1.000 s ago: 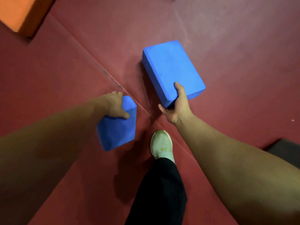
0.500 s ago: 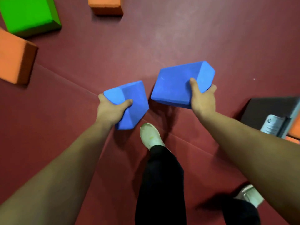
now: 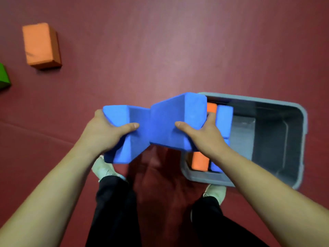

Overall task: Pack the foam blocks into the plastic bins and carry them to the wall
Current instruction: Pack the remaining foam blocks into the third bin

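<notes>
My left hand (image 3: 105, 132) grips a blue foam block (image 3: 128, 139) held in the air, thumb across its top face. My right hand (image 3: 204, 134) grips a second blue foam block (image 3: 176, 122), which touches the first and hangs over the left end of a grey plastic bin (image 3: 277, 139). Inside the bin's left part stand an orange block (image 3: 199, 161) and other blue blocks (image 3: 224, 120), partly hidden by my right hand and its block. The bin's right part shows a bare floor.
An orange foam block (image 3: 41, 46) lies on the dark red mat (image 3: 160, 50) at the far left, with a green block (image 3: 4, 78) at the left edge. My two feet in pale shoes (image 3: 104, 168) stand just in front of the bin.
I have turned toward the grey bin, which now fills the right side. Both hands have brought their blue blocks together, and the right block now hangs over the bin's left end.
</notes>
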`<action>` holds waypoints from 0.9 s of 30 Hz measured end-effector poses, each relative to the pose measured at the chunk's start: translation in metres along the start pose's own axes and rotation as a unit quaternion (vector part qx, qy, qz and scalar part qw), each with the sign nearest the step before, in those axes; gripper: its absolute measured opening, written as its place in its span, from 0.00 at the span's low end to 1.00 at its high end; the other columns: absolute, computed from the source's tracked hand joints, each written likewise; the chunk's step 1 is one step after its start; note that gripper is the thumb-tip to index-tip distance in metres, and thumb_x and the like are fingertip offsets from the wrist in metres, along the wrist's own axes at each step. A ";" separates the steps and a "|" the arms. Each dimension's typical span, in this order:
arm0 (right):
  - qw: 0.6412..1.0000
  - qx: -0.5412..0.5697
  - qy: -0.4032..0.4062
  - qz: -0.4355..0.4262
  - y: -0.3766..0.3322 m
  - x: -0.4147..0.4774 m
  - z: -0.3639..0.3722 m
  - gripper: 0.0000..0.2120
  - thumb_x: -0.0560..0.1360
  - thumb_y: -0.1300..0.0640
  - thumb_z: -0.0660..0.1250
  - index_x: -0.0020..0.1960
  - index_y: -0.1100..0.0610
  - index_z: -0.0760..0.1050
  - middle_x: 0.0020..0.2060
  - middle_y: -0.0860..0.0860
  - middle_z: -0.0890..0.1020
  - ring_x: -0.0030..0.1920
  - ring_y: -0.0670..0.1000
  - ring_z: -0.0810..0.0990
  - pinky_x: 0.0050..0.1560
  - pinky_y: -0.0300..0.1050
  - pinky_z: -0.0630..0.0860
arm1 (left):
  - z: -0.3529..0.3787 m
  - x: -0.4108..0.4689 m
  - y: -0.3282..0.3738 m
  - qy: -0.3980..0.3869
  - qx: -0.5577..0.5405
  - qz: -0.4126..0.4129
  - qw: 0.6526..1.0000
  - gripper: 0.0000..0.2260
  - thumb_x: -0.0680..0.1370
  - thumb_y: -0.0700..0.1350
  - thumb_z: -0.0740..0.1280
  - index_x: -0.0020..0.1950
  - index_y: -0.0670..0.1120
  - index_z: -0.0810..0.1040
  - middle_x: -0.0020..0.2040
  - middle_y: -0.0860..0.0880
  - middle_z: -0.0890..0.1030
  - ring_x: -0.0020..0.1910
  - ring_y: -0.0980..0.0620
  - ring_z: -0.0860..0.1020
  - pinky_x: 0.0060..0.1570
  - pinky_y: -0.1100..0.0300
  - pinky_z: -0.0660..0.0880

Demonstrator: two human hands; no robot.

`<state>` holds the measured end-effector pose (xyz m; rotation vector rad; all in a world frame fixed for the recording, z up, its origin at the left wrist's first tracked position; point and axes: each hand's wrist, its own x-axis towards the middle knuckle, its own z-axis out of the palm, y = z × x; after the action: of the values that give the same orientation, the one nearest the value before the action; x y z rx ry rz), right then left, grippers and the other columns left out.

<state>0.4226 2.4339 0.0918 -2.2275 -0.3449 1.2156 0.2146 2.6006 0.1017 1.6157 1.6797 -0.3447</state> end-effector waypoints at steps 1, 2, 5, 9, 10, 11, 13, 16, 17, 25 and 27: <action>1.000 0.005 -0.009 -0.002 0.008 -0.008 -0.030 0.38 0.67 0.37 0.76 0.66 0.52 0.60 0.57 0.46 0.76 0.54 0.50 0.76 0.52 0.43 0.69 | 0.008 -0.023 0.026 0.012 0.008 0.009 1.000 0.42 0.60 0.68 0.77 0.64 0.45 0.69 0.58 0.46 0.79 0.55 0.42 0.78 0.52 0.47 0.77; 1.000 0.008 -0.019 -0.010 0.012 -0.015 -0.054 0.40 0.67 0.37 0.76 0.68 0.51 0.59 0.58 0.45 0.76 0.55 0.49 0.76 0.53 0.44 0.70 | 0.014 -0.043 0.047 0.020 0.018 0.013 1.000 0.42 0.62 0.68 0.77 0.65 0.45 0.68 0.59 0.45 0.78 0.56 0.41 0.78 0.53 0.45 0.77; 0.999 0.021 -0.037 -0.029 0.034 -0.035 -0.126 0.42 0.69 0.37 0.74 0.74 0.49 0.56 0.63 0.43 0.74 0.61 0.48 0.76 0.62 0.46 0.73 | 0.044 -0.093 0.107 0.028 0.044 0.053 0.997 0.41 0.64 0.68 0.75 0.65 0.44 0.67 0.61 0.43 0.77 0.57 0.39 0.77 0.54 0.44 0.76; 0.999 0.020 -0.021 -0.015 0.074 -0.051 -0.202 0.42 0.71 0.40 0.73 0.76 0.50 0.55 0.64 0.42 0.73 0.62 0.47 0.76 0.61 0.45 0.72 | 0.105 -0.134 0.159 -0.017 0.028 0.070 0.997 0.41 0.65 0.67 0.75 0.66 0.45 0.66 0.61 0.44 0.78 0.58 0.40 0.77 0.55 0.45 0.76; 1.000 0.013 -0.009 -0.004 0.089 -0.053 -0.222 0.42 0.71 0.39 0.73 0.76 0.50 0.55 0.63 0.42 0.74 0.61 0.47 0.76 0.60 0.45 0.71 | 0.129 -0.144 0.173 -0.029 0.025 0.075 0.996 0.41 0.65 0.67 0.75 0.67 0.45 0.65 0.61 0.45 0.78 0.58 0.40 0.77 0.55 0.45 0.76; 1.000 0.007 0.006 0.005 0.102 -0.052 -0.235 0.42 0.71 0.39 0.73 0.76 0.50 0.55 0.62 0.42 0.74 0.61 0.47 0.75 0.58 0.44 0.71 | 0.149 -0.149 0.181 -0.034 0.023 0.083 0.996 0.41 0.65 0.67 0.75 0.67 0.45 0.65 0.61 0.45 0.78 0.58 0.40 0.77 0.55 0.45 0.76; 0.999 0.002 0.030 0.025 0.133 -0.048 -0.254 0.41 0.71 0.40 0.73 0.75 0.51 0.57 0.60 0.42 0.73 0.59 0.47 0.75 0.55 0.43 0.68 | 0.191 -0.159 0.195 -0.048 0.017 0.093 0.994 0.40 0.66 0.66 0.75 0.66 0.44 0.64 0.59 0.47 0.76 0.59 0.40 0.77 0.55 0.48 0.75; 0.996 0.010 0.060 0.059 0.176 -0.040 -0.265 0.42 0.71 0.41 0.75 0.76 0.52 0.58 0.60 0.43 0.73 0.57 0.46 0.72 0.53 0.39 0.66 | 0.246 -0.171 0.207 -0.061 0.011 0.091 0.994 0.39 0.67 0.66 0.75 0.65 0.44 0.64 0.59 0.47 0.76 0.60 0.41 0.76 0.53 0.50 0.73; 0.995 0.012 0.068 0.073 0.189 -0.037 -0.264 0.41 0.70 0.42 0.76 0.75 0.52 0.60 0.59 0.43 0.73 0.56 0.46 0.73 0.52 0.38 0.66 | 0.261 -0.174 0.208 -0.064 0.010 0.086 0.994 0.39 0.67 0.66 0.75 0.65 0.43 0.64 0.61 0.45 0.77 0.60 0.40 0.76 0.52 0.51 0.73; 0.985 -0.010 0.102 0.138 0.255 0.011 -0.238 0.40 0.64 0.39 0.79 0.67 0.55 0.65 0.59 0.51 0.79 0.56 0.55 0.79 0.53 0.48 0.75 | 0.336 -0.175 0.231 -0.084 0.000 0.112 0.990 0.40 0.68 0.66 0.74 0.68 0.43 0.63 0.65 0.44 0.76 0.62 0.41 0.76 0.58 0.49 0.74; 0.982 -0.013 0.113 0.151 0.264 0.019 -0.240 0.40 0.64 0.39 0.78 0.66 0.56 0.65 0.59 0.52 0.79 0.56 0.56 0.79 0.54 0.50 0.76 | 0.347 -0.179 0.238 -0.092 0.016 0.120 0.988 0.39 0.68 0.65 0.75 0.67 0.43 0.63 0.65 0.44 0.75 0.62 0.41 0.76 0.55 0.52 0.73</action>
<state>0.6206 2.1451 0.0232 -2.4747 0.0711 1.0905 0.5358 2.2779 0.0635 1.7318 1.3329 -0.3868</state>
